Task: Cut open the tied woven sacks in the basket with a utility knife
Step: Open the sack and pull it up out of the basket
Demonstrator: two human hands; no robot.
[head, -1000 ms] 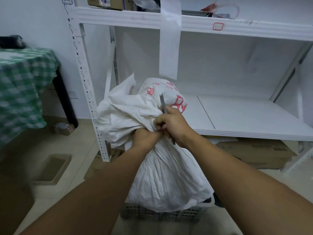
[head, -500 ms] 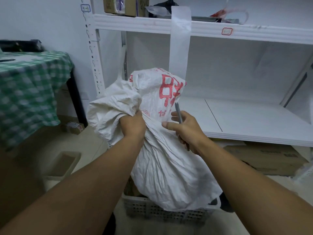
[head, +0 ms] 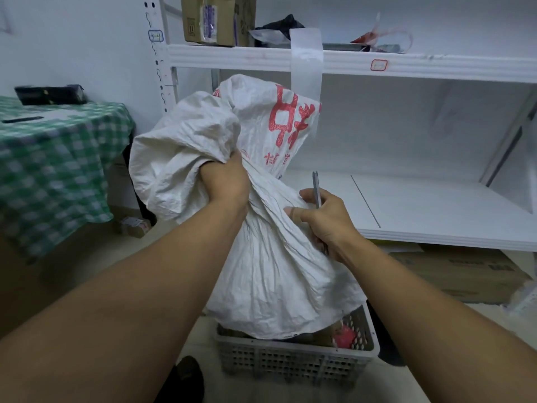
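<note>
The left hand (head: 225, 181) was clamped around the gathered neck of the woven sack (head: 270, 257), probably to pull it tight and keep it steady for the cut. Just right of this grip, the right hand (head: 325, 219) was closed on the utility knife (head: 316, 189), tip upward, touching the cloth. The sack was white, much wrinkled, with red print above the grip, and its bottom rested below in the grey basket (head: 293, 360).

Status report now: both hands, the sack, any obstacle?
Left hand grips sack neck. Right hand holds utility knife, blade up, off the fabric. Sack stands in basket. Nothing in the way.
</note>
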